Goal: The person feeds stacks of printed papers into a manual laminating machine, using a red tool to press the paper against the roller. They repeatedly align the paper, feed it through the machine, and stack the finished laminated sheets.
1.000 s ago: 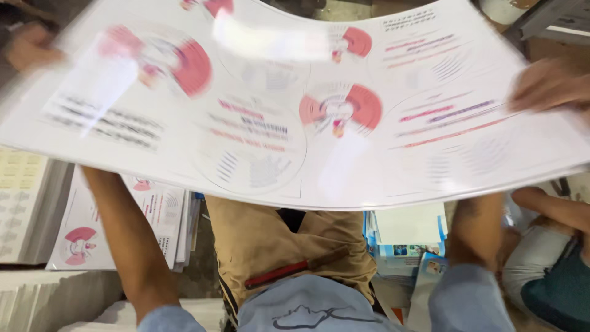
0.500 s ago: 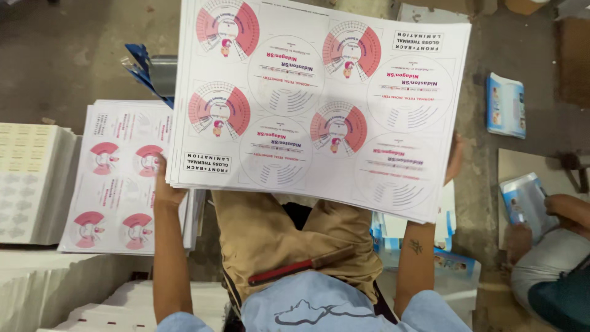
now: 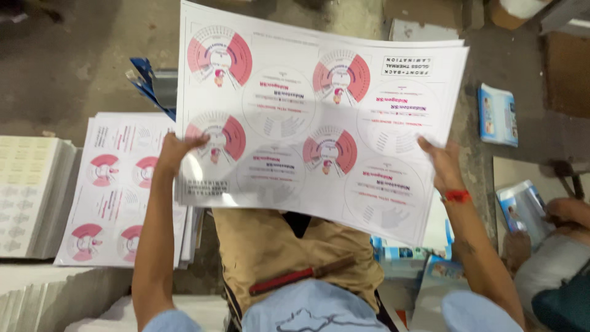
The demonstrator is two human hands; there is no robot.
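Both hands, the left hand (image 3: 175,149) and right hand (image 3: 441,161), pinch opposite edges of a glossy white printed sheet bundle with pink-red dials (image 3: 319,117), held flat above the matching stack (image 3: 120,187) lying left of the grip, best kept taut and level.

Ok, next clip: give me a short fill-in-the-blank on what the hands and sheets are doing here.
1. Both hands, left hand and right hand, hold one large printed ____.
2. The circles printed on the held sheet are partly white and partly ____.
3. The stack of similar sheets lies on the person's ____ side.
4. The thread band on the right wrist is ____.

Missing words: sheet; pink; left; red
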